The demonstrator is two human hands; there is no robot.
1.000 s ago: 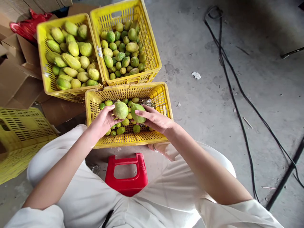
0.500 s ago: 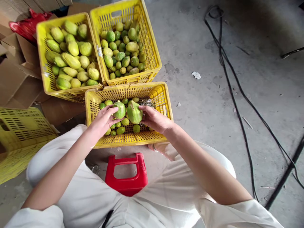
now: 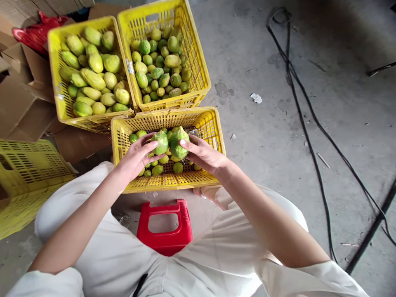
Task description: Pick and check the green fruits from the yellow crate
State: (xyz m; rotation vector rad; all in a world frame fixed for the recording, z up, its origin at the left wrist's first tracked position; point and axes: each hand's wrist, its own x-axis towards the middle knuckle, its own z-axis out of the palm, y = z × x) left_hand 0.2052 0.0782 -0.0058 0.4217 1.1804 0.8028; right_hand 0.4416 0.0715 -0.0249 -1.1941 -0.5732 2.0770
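Left hand [image 3: 136, 156] grips one fruit [image 3: 161, 142]; right hand [image 3: 202, 154] grips a larger fruit [image 3: 177, 142], both held side by side above the near crate [image 3: 213, 123]. Few small fruits remain there. The far-left crate [image 3: 55, 74] and far crate [image 3: 198, 62] look well filled, so sorting appears nearly done.

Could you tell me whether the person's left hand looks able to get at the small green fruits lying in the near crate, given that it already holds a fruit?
Probably not freely: the left hand is closed on a green fruit, directly above the small fruits.
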